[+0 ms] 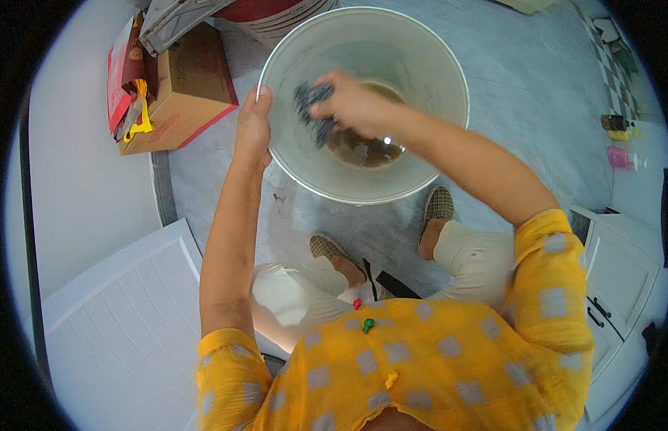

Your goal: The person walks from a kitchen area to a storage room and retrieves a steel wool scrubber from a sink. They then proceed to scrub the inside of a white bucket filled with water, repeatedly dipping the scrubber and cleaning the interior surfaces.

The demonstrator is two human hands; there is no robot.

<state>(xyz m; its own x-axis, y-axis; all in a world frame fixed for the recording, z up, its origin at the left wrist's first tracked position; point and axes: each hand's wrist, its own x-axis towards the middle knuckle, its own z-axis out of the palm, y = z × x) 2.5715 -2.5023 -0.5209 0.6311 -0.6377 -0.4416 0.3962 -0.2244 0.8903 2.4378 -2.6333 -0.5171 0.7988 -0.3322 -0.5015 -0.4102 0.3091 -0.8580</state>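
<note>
A large pale round bucket point(447, 70) stands tilted before me, its mouth turned up towards my head. Murky brownish liquid point(361, 151) lies in its bottom. My left hand point(254, 126) grips the rim on the left side, thumb over the edge. Inside the bucket, my right hand point(361, 105) holds a dark grey, crumpled cloth point(314, 99) by the left inner wall. That hand is slightly blurred, and whether the cloth touches the wall is hard to tell.
On the left are a cardboard box point(193, 91) with bags against it and a white panel point(123, 323). Behind the bucket stands a red-topped container point(274, 16). A white cabinet point(619, 275) is at the right, near a pink bottle point(619, 158). My slippered feet point(334, 250) rest on the grey floor.
</note>
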